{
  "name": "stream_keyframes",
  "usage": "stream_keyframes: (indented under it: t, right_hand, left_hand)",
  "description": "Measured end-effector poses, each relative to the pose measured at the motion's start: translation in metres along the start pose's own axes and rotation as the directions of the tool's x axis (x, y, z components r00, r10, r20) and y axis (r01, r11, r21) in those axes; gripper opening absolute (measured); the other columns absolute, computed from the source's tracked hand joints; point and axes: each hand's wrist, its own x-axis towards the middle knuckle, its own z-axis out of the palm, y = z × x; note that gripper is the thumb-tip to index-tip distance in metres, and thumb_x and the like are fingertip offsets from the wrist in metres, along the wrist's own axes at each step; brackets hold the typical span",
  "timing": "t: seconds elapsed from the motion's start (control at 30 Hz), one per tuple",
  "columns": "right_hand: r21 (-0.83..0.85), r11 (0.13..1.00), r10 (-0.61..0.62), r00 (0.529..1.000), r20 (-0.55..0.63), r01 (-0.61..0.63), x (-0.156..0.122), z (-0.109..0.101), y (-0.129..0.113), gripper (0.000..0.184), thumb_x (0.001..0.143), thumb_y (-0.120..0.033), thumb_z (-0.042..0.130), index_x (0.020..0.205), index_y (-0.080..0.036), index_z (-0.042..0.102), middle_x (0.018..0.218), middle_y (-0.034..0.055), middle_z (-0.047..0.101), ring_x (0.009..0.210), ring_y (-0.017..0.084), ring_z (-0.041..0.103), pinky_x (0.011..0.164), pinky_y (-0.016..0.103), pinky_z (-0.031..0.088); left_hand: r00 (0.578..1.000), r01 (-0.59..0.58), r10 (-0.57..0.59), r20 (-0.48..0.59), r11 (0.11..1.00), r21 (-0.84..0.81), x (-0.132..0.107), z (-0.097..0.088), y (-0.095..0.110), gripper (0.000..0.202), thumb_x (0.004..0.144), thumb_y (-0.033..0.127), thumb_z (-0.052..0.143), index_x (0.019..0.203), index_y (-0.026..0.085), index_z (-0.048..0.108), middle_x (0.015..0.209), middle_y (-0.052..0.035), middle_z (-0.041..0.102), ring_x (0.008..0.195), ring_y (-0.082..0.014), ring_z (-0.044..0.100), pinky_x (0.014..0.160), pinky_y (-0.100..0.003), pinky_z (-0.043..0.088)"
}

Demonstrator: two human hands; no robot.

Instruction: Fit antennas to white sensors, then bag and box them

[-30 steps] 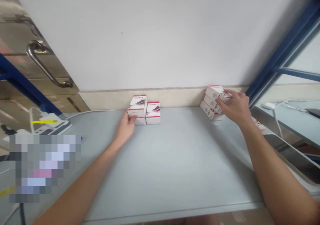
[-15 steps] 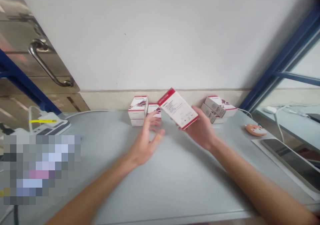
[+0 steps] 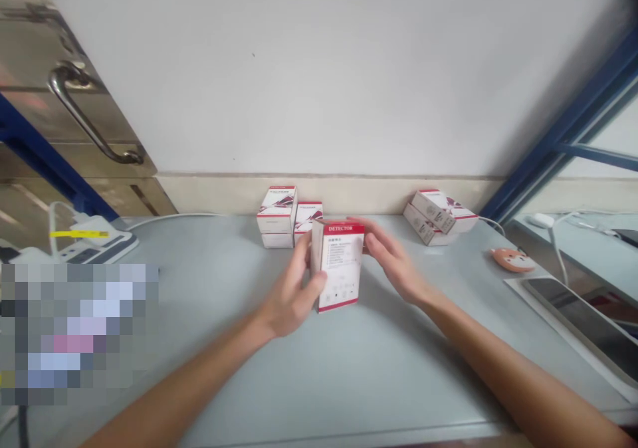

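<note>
A white and red cardboard box [image 3: 341, 262] stands nearly upright between my hands in the middle of the desk, the word DETECTOR across its red top band. My left hand [image 3: 292, 292] grips its left side, thumb at the front edge. At the right side is my right hand [image 3: 393, 262], with its fingers reaching behind the box and its thumb close to the right edge; the fingertips are partly hidden. Behind my left hand, similar boxes [image 3: 277, 210] sit stacked against the wall. More such boxes [image 3: 433, 212] are piled at the back right.
An orange and white animal-faced object [image 3: 513, 260] and a dark phone-like slab [image 3: 581, 322] on a white sheet lie at the right. A power strip [image 3: 107, 242] with cables is at the left, above a blurred-out patch. A wall [image 3: 319, 89] closes off the back.
The box has come down and left from my raised right hand and turned from tilted to nearly upright. My left hand, free before, has taken hold of its left side.
</note>
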Motion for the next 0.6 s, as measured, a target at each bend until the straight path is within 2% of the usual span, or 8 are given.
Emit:
stream_keyframes:
  t: [0.13, 0.27, 0.33, 0.43, 0.5, 0.6]
  right_hand:
    - [-0.067, 0.997, -0.045, 0.995, -0.090, 0.039, -0.002, 0.004, 0.001, 0.045, 0.102, -0.057, 0.061, 0.138, -0.030, 0.062, 0.149, 0.0073, 0.065, 0.135, 0.028, 0.060, 0.110, 0.044, 0.051]
    - [-0.147, 0.988, -0.058, 0.998, -0.037, 0.052, -0.008, 0.009, 0.003, 0.043, 0.103, -0.050, 0.060, 0.140, -0.029, 0.057, 0.148, 0.0083, 0.063, 0.128, 0.026, 0.063, 0.107, 0.044, 0.052]
    - [-0.179, 0.980, -0.093, 0.995, -0.024, 0.088, -0.011, 0.011, 0.002, 0.038, 0.102, -0.046, 0.061, 0.135, -0.027, 0.057, 0.139, 0.0089, 0.067, 0.121, 0.026, 0.065, 0.105, 0.043, 0.052]
    - [-0.202, 0.971, -0.132, 0.991, -0.024, 0.124, -0.014, 0.012, -0.001, 0.031, 0.100, -0.043, 0.063, 0.126, -0.026, 0.059, 0.125, 0.0082, 0.071, 0.114, 0.026, 0.066, 0.101, 0.043, 0.053]
    - [-0.202, 0.970, -0.145, 0.989, -0.028, 0.136, -0.014, 0.011, -0.004, 0.029, 0.099, -0.043, 0.065, 0.121, -0.026, 0.061, 0.119, 0.0074, 0.073, 0.108, 0.026, 0.067, 0.099, 0.042, 0.053]
    - [-0.204, 0.968, -0.163, 0.985, -0.054, 0.149, -0.011, 0.007, -0.009, 0.028, 0.095, -0.047, 0.070, 0.113, -0.026, 0.066, 0.111, 0.0058, 0.074, 0.101, 0.025, 0.067, 0.095, 0.040, 0.053]
  left_hand:
    - [0.999, 0.012, -0.021, 0.049, 0.984, 0.178, -0.002, 0.001, -0.005, 0.070, 0.103, 0.031, 0.056, 0.165, 0.030, 0.023, 0.167, -0.0138, 0.042, 0.142, -0.0343, 0.054, 0.120, -0.056, 0.044]
    - [1.000, -0.015, 0.010, 0.023, 0.976, 0.218, -0.001, 0.002, 0.002, 0.080, 0.101, 0.025, 0.058, 0.167, 0.029, 0.014, 0.167, -0.0143, 0.043, 0.148, -0.0330, 0.050, 0.123, -0.054, 0.043]
    - [0.997, -0.061, 0.069, -0.028, 0.969, 0.241, -0.001, 0.003, 0.004, 0.082, 0.099, 0.027, 0.063, 0.167, 0.029, 0.016, 0.162, -0.0142, 0.049, 0.147, -0.0321, 0.052, 0.123, -0.052, 0.044]
    - [0.970, -0.171, 0.218, -0.102, 0.922, 0.348, -0.002, 0.004, 0.002, 0.081, 0.094, 0.030, 0.072, 0.164, 0.030, 0.029, 0.158, -0.0144, 0.052, 0.143, -0.0331, 0.056, 0.120, -0.052, 0.048]
    - [0.943, -0.249, 0.317, -0.104, 0.876, 0.413, -0.003, 0.003, 0.000, 0.083, 0.092, 0.028, 0.075, 0.163, 0.031, 0.032, 0.158, -0.0144, 0.051, 0.141, -0.0330, 0.058, 0.117, -0.051, 0.052]
    - [0.914, -0.325, 0.400, -0.069, 0.823, 0.466, -0.003, 0.002, -0.003, 0.086, 0.092, 0.024, 0.075, 0.164, 0.035, 0.029, 0.158, -0.0139, 0.052, 0.139, -0.0319, 0.061, 0.115, -0.051, 0.054]
